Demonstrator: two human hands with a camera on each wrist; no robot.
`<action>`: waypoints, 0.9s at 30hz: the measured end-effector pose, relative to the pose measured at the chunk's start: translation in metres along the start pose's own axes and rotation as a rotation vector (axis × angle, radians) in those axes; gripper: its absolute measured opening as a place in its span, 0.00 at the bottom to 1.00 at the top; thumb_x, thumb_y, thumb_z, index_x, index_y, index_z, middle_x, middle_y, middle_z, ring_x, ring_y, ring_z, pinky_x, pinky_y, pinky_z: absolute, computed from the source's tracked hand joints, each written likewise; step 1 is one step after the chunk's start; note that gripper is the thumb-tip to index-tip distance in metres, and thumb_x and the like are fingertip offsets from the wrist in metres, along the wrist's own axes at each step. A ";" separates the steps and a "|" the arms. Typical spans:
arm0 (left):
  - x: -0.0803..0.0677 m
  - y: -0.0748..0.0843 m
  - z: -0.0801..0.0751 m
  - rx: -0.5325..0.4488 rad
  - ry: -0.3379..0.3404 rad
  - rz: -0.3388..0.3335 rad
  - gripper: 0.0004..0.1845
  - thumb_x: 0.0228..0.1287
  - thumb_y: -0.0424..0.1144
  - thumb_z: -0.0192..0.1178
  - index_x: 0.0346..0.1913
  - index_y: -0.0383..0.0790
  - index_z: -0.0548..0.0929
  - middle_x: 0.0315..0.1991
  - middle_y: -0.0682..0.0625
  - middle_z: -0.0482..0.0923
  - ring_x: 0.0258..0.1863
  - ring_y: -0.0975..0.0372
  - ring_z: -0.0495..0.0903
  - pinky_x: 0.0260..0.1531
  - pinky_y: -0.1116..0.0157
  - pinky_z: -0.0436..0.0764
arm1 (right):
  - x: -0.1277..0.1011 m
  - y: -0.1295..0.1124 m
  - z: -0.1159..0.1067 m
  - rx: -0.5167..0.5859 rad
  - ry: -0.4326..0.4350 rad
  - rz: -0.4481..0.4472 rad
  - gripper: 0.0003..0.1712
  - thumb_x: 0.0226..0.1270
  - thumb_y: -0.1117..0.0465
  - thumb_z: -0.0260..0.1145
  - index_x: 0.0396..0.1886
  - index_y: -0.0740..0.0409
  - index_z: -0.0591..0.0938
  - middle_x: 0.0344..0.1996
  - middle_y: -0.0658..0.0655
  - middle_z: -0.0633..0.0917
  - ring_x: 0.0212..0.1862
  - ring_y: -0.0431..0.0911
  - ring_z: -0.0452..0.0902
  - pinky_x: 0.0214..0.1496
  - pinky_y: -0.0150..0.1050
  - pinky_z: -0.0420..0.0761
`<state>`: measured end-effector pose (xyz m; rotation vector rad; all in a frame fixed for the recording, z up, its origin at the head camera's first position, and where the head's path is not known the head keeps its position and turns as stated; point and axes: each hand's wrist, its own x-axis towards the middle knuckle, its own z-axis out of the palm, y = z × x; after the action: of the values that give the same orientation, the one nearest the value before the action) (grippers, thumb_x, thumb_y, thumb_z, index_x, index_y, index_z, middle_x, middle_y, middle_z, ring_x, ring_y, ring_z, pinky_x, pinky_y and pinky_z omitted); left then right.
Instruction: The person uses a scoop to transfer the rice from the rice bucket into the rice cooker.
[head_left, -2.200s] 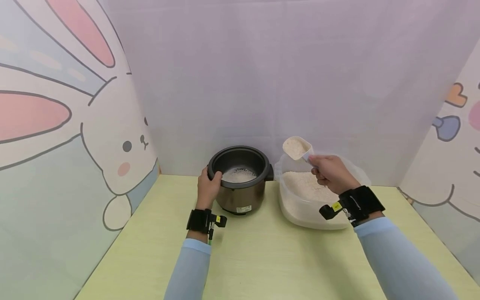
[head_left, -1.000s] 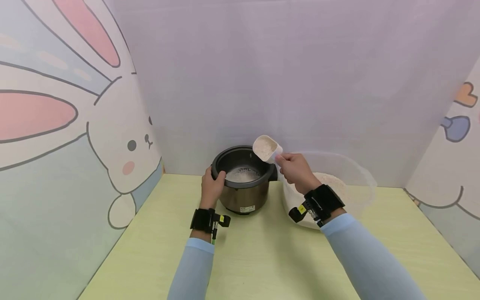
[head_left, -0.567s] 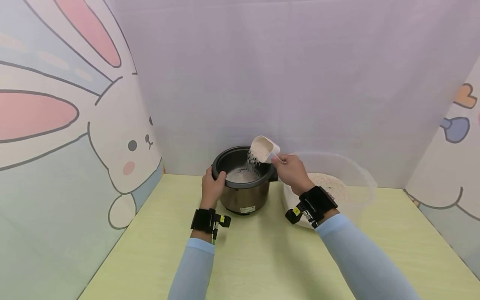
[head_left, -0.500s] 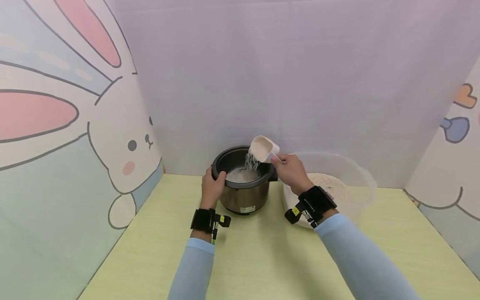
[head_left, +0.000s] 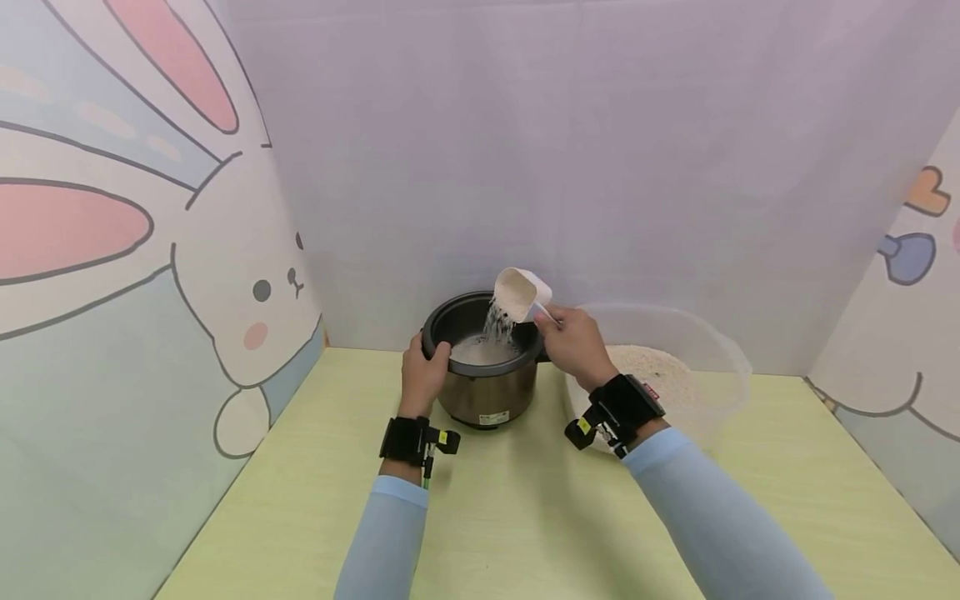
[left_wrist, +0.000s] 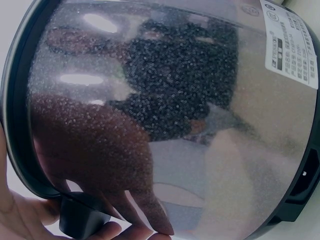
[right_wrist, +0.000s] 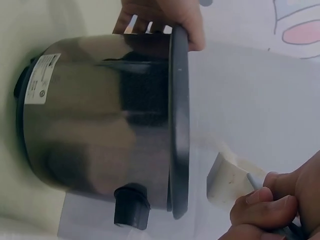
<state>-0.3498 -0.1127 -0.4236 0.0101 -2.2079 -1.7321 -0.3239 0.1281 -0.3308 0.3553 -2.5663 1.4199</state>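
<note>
A dark-bodied rice cooker [head_left: 487,396] without a lid stands at the back of the table, some white rice [head_left: 476,353] on its bottom. My left hand [head_left: 423,379] grips its left side, thumb over the rim and fingers around the black side handle [left_wrist: 82,217]. My right hand [head_left: 577,346] holds a white scoop [head_left: 534,290] by its handle above the pot's right half. The scoop tips left, and a stream of rice grains [head_left: 497,321] falls from its lip into the pot. In the right wrist view the scoop [right_wrist: 227,182] hangs beyond the cooker's rim.
A clear plastic bin [head_left: 733,350] with a heap of rice [head_left: 660,371] stands right of the cooker, partly behind my right hand and wrist. A pale curtain [head_left: 420,167] rises behind the table [head_left: 480,517]. Printed cartoon panels [head_left: 225,350] flank both sides.
My right hand has moved left from over the bin to over the pot and tilted the full scoop, and rice now pours out. My left hand stays on the cooker.
</note>
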 end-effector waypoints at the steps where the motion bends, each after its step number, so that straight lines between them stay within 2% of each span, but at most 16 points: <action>1: 0.000 0.000 0.000 0.000 -0.001 0.000 0.31 0.72 0.43 0.52 0.74 0.31 0.66 0.41 0.41 0.70 0.33 0.54 0.67 0.37 0.57 0.65 | 0.000 0.000 0.000 -0.035 0.012 -0.026 0.16 0.83 0.58 0.53 0.50 0.63 0.84 0.19 0.53 0.66 0.22 0.46 0.59 0.30 0.41 0.63; 2: 0.000 0.000 0.000 -0.001 0.002 0.000 0.31 0.72 0.43 0.52 0.73 0.31 0.66 0.40 0.42 0.69 0.33 0.54 0.66 0.37 0.58 0.65 | 0.000 0.001 0.001 -0.074 0.024 -0.052 0.16 0.83 0.58 0.53 0.45 0.63 0.84 0.20 0.53 0.68 0.22 0.46 0.60 0.29 0.41 0.63; 4: 0.000 0.000 0.000 0.001 0.004 -0.005 0.32 0.72 0.44 0.52 0.74 0.31 0.65 0.46 0.39 0.72 0.38 0.53 0.69 0.39 0.57 0.66 | 0.001 0.002 0.001 -0.141 0.050 -0.099 0.16 0.82 0.57 0.54 0.36 0.63 0.80 0.20 0.54 0.70 0.21 0.46 0.61 0.28 0.40 0.62; 8: 0.001 -0.001 0.000 0.002 0.008 -0.014 0.33 0.72 0.44 0.53 0.75 0.32 0.65 0.60 0.36 0.72 0.49 0.49 0.72 0.47 0.54 0.70 | 0.001 0.004 0.002 -0.208 0.080 -0.139 0.17 0.82 0.58 0.54 0.31 0.61 0.77 0.21 0.55 0.72 0.20 0.46 0.62 0.27 0.41 0.62; 12: 0.001 -0.001 0.000 -0.002 0.004 -0.022 0.34 0.72 0.44 0.53 0.76 0.32 0.63 0.66 0.34 0.70 0.53 0.47 0.71 0.51 0.53 0.70 | 0.001 0.006 0.004 -0.236 0.100 -0.150 0.16 0.82 0.57 0.55 0.29 0.58 0.75 0.21 0.55 0.72 0.21 0.47 0.63 0.27 0.41 0.63; 22: 0.001 -0.001 0.000 0.005 -0.003 -0.021 0.34 0.72 0.44 0.52 0.76 0.32 0.64 0.62 0.35 0.72 0.49 0.48 0.71 0.46 0.54 0.69 | 0.001 0.006 0.007 -0.283 0.111 -0.199 0.12 0.81 0.58 0.56 0.38 0.60 0.79 0.22 0.56 0.73 0.22 0.49 0.66 0.28 0.42 0.64; 27: 0.001 -0.002 -0.001 0.008 0.001 -0.024 0.34 0.71 0.45 0.53 0.76 0.33 0.63 0.64 0.35 0.70 0.51 0.48 0.71 0.49 0.53 0.70 | 0.000 0.005 0.011 -0.294 0.107 -0.207 0.11 0.81 0.58 0.56 0.39 0.60 0.80 0.23 0.58 0.75 0.24 0.50 0.68 0.30 0.44 0.66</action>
<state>-0.3510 -0.1143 -0.4247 0.0395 -2.2225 -1.7354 -0.3258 0.1217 -0.3407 0.4672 -2.5164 0.9498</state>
